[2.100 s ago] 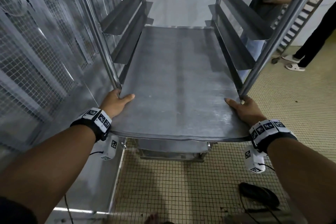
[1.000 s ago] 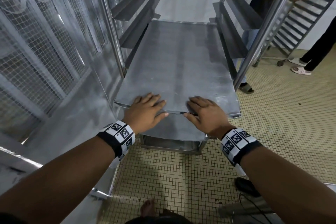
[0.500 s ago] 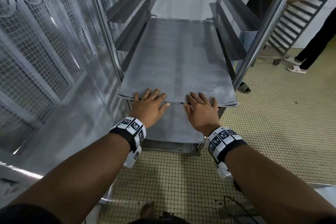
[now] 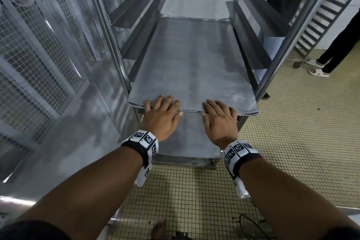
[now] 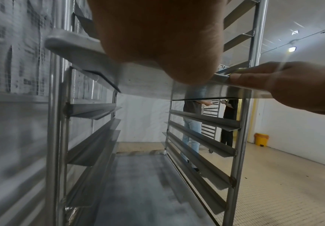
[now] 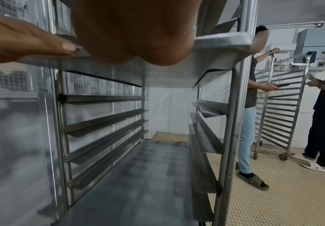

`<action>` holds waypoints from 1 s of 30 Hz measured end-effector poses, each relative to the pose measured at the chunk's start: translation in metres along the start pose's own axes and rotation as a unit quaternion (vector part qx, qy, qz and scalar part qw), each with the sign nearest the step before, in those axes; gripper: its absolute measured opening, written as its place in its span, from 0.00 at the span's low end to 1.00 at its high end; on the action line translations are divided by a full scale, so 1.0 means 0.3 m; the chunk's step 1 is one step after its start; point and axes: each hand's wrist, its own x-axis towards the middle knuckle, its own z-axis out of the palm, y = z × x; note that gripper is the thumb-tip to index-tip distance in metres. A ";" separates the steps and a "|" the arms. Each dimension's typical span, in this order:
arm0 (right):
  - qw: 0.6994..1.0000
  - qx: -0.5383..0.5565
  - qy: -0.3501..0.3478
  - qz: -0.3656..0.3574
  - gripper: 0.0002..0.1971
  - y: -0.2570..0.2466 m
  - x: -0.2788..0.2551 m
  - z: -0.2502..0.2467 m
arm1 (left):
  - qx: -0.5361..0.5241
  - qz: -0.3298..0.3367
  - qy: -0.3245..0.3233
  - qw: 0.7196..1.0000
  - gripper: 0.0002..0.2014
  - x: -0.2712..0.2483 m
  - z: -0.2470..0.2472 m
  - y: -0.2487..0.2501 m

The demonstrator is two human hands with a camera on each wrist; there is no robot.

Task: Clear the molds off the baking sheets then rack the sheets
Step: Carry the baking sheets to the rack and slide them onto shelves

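A bare grey baking sheet (image 4: 191, 68) lies on the side rails of a steel trolley rack (image 4: 276, 48), its near edge level with the front posts. No molds are on it. My left hand (image 4: 162, 112) and right hand (image 4: 219, 116) lie side by side with straight fingers resting on the sheet's near edge (image 4: 191, 110). From below, the left wrist view shows my left palm (image 5: 157, 45) against the sheet's rim (image 5: 144, 82); the right wrist view shows my right palm (image 6: 132, 35) on the rim (image 6: 215, 44). A second sheet (image 4: 187, 138) sits on a lower level.
A mesh and steel wall (image 4: 39, 54) runs close along the rack's left side. Empty rails (image 6: 103, 120) line both sides below. Two people (image 6: 324, 99) stand at another rack (image 6: 281, 107) to the right on the tiled floor (image 4: 292, 132). A yellow bin (image 5: 261, 139) stands far right.
My hands moved from the sheet's front corners to the middle of its near edge, and the sheet slid deeper into the rack. Over the last half second little has shifted.
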 end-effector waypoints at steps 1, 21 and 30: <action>1.000 -0.002 0.008 -0.001 0.23 0.002 0.000 0.006 | -0.002 0.000 0.009 1.000 0.24 0.001 0.007 0.000; 1.000 0.005 -0.014 0.009 0.25 0.106 0.334 0.114 | -0.015 -0.004 0.011 1.000 0.24 0.345 0.080 -0.088; 0.997 0.051 -0.055 0.004 0.24 0.122 0.400 0.102 | -0.056 0.018 0.039 0.998 0.22 0.405 0.082 -0.077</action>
